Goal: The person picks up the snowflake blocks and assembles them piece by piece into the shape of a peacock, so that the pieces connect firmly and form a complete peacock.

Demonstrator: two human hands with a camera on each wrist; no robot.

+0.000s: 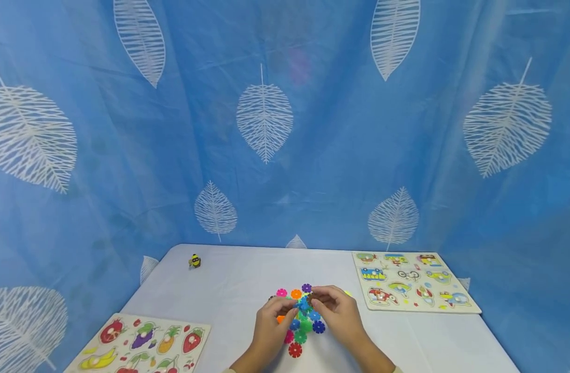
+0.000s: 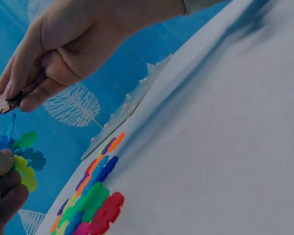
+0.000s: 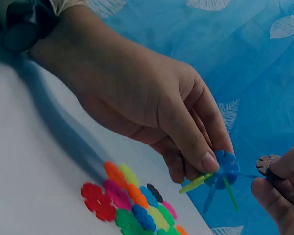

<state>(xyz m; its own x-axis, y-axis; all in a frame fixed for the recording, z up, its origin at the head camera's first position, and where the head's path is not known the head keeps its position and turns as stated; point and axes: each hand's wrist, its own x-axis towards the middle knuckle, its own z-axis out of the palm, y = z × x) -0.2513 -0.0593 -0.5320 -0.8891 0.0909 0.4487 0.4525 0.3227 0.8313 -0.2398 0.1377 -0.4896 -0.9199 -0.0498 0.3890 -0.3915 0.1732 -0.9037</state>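
Observation:
Pinched in my left hand (image 1: 269, 325) is a small cluster of interlocking snowflake discs (image 3: 224, 169), mostly blue, with yellow-green and green pieces sticking out. My right hand (image 1: 342, 315) pinches one brown snowflake disc (image 3: 266, 163) between thumb and fingertips. The brown disc is held close to a blue disc standing out from the cluster; whether they touch I cannot tell. Below both hands, loose snowflake discs (image 1: 305, 325) in red, green, blue, orange, pink and purple lie in a pile on the white table, partly hidden by the hands.
A fruit peg puzzle board (image 1: 157, 325) lies at the front left of the table. A vehicle puzzle board (image 1: 397, 305) is at the right. Toward the back left stands a small yellow and black toy figure (image 1: 195, 261). A blue leaf-patterned curtain (image 1: 313, 171) surrounds the table.

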